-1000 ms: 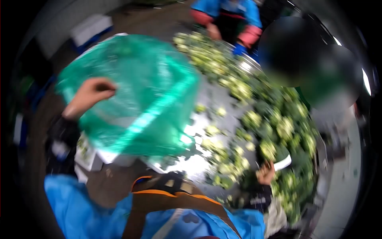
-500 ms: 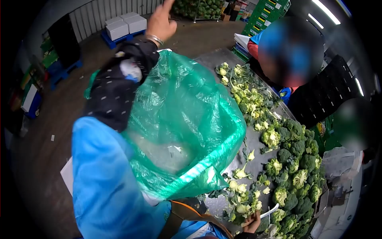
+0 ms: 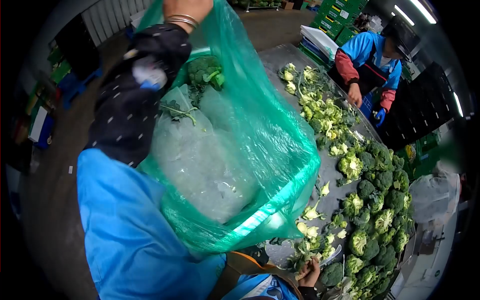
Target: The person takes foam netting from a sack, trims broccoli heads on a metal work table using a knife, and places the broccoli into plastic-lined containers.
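My left hand [image 3: 187, 9] is at the top edge, gripping the raised rim of a large green plastic bag [image 3: 270, 135]; its fingertips are cut off by the frame. Inside the bag, a broccoli head [image 3: 204, 70] sits at the far side, and cloudy clear plastic [image 3: 200, 155] with a loose leaf on it lies nearer me. My right hand [image 3: 310, 272], low in the view, is closed around a knife whose pale curved blade [image 3: 331, 256] points up and right. Cut stem pieces [image 3: 312, 232] and broccoli heads [image 3: 370, 247] lie close to it.
A metal table [image 3: 280, 57] carries a long heap of trimmings [image 3: 325, 115] and many broccoli heads on the right. Across it stands a co-worker [image 3: 367, 62] in blue and red sleeves. Green crates [image 3: 335, 20] are stacked behind; black crates [image 3: 425, 110] stand at right.
My left hand, spread above the bag before, has come back and now holds its rim up. The bag's mouth has opened, showing broccoli inside. The right hand shifted slightly upward.
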{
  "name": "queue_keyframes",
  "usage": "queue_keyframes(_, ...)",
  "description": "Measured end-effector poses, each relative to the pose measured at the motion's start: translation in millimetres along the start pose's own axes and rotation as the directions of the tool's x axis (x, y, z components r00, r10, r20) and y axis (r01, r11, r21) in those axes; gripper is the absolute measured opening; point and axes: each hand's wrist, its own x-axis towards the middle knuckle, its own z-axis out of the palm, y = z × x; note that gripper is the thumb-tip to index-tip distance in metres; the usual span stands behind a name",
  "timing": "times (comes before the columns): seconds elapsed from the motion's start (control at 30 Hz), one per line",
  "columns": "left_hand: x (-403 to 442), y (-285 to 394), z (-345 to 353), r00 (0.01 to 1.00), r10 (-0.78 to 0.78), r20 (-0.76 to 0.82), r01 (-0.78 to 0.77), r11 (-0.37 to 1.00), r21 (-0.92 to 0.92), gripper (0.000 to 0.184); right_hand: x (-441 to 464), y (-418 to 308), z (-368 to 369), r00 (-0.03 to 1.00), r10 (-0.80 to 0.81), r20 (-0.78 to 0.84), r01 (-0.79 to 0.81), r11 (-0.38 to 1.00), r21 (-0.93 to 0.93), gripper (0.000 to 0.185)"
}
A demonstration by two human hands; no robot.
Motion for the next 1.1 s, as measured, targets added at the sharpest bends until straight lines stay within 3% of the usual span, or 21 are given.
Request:
queue_keyframes(0.07, -25, 18, -32, 0.949, 0.311, 0.044, -0.299, 0.938, -0.173, 0.04, -6, 3, 3, 1.0, 0.019, 0.009, -0.019, 0.999, -0.028, 0.016)
queue_keyframes(0.13, -87, 16, -54, 0.846, 0.387, 0.366, -0.304, 0.915, -0.264, 0.04, -6, 16, -11, 0.998, 0.054, 0.034, -0.054, 0.998, 0.015, 0.017)
queue_keyframes(0.2, -125, -17, -43, 0.952, 0.092, 0.293, -0.024, 0.974, -0.227, 0.038, -3, 27, -18, 0.995, 0.089, 0.042, -0.091, 0.994, 0.053, 0.017)
queue_keyframes(0.27, -138, -49, -39, 0.994, -0.093, 0.049, 0.103, 0.959, -0.265, 0.039, -12, 30, -16, 0.996, 0.082, -0.034, -0.08, 0.995, 0.058, 0.015)
queue_keyframes(0.33, -138, -57, -68, 0.979, -0.131, 0.155, 0.153, 0.979, -0.137, 0.028, -8, 33, -21, 0.996, 0.083, -0.039, -0.082, 0.997, 0.013, 0.017)
queue_keyframes(0.37, -135, -49, -89, 0.929, -0.207, 0.306, 0.255, 0.959, -0.127, 0.023, -6, 33, -24, 0.991, 0.115, -0.063, -0.115, 0.993, 0.003, 0.016)
queue_keyframes(0.4, -133, -35, -110, 0.851, -0.273, 0.448, 0.349, 0.932, -0.096, 0.02, -15, 28, -1, 0.985, 0.11, -0.132, -0.112, 0.994, -0.005, 0.015)
queue_keyframes(0.47, -142, -1, -149, 0.614, -0.072, 0.786, 0.51, 0.796, -0.325, 0.029, -23, 26, 6, 0.926, 0.343, 0.157, -0.366, 0.919, 0.151, 0.016)
queue_keyframes(0.5, -140, 7, -148, 0.279, 0.137, 0.95, 0.418, 0.874, -0.249, 0.025, -18, 36, 3, 0.946, 0.304, 0.108, -0.316, 0.941, 0.121, 0.013)
queue_keyframes(0.53, -137, 9, -146, -0.124, 0.266, 0.956, 0.302, 0.928, -0.219, 0.023, -6, 49, -4, 0.965, 0.255, 0.061, -0.26, 0.962, 0.083, 0.013)
queue_keyframes(0.6, -185, -20, -84, 0.289, 0.216, 0.933, -0.049, 0.976, -0.211, 0.024, 7, 59, 0, 0.984, 0.174, -0.028, -0.173, 0.985, 0.02, 0.019)
queue_keyframes(0.67, -183, -19, -21, 0.383, -0.214, 0.899, -0.047, 0.967, 0.25, 0.031, -2, 46, 19, 0.991, 0.132, 0.027, -0.13, 0.991, -0.04, 0.013)
queue_keyframes(0.73, -188, -25, 24, 0.372, -0.345, 0.862, -0.043, 0.921, 0.387, 0.034, 4, 46, 11, 0.99, 0.138, 0.043, -0.137, 0.99, -0.03, 0.015)
queue_keyframes(0.9, -193, -39, 77, 0.255, -0.294, 0.921, -0.109, 0.938, 0.33, 0.043, -21, 40, 2, 0.996, 0.09, -0.003, -0.089, 0.993, 0.071, 0.013)
queue_keyframes(1.1, -184, -52, 83, 0.162, -0.18, 0.97, -0.023, 0.982, 0.186, 0.055, -40, 58, -2, 0.99, 0.087, -0.109, -0.073, 0.989, 0.132, 0.012)
